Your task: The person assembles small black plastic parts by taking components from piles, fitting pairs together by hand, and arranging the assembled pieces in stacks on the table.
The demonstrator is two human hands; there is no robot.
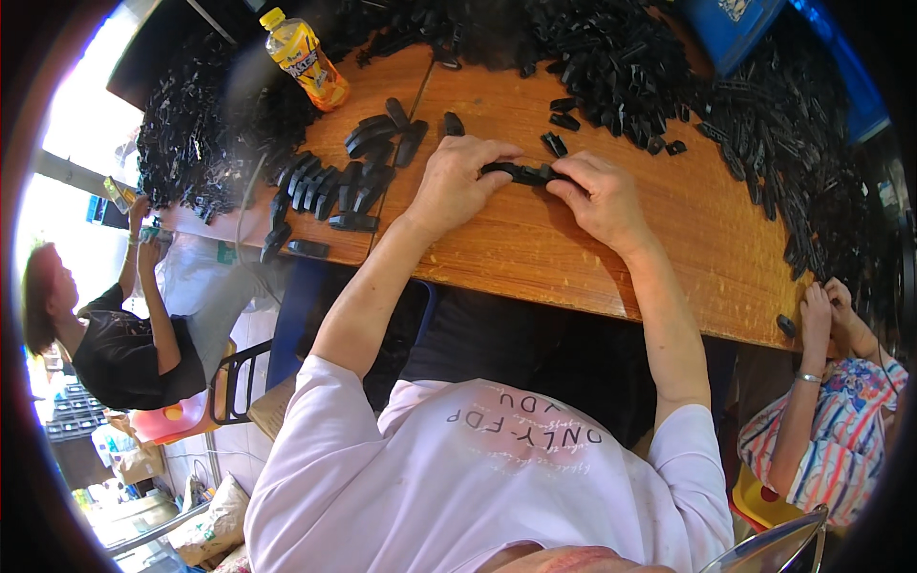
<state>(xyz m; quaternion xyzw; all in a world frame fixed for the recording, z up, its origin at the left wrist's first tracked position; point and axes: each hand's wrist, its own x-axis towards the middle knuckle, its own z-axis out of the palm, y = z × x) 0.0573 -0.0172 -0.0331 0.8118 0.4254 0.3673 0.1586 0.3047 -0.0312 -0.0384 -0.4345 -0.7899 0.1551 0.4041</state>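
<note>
Between my two hands, just above the wooden table [478, 244], is a slim black plastic part [523, 173]. My left hand [458, 180] pinches its left end between thumb and fingers. The other end sits in the closed fingertips of my right hand [606, 196], which partly hide it. Whether the part is one piece or two joined pieces, I cannot tell. Just beyond my hands lie loose black parts [554, 144], and another black piece [454, 124] rests by my left knuckles. A cluster of larger black pieces [325, 186] spreads to the left.
Heaps of small black parts [611, 72] cover the table's far side and both ends. A yellow-capped drink bottle [308, 62] stands at far left, a blue bin [731, 33] at far right. One person [134, 344] sits at left; another's hands [823, 307] work at right.
</note>
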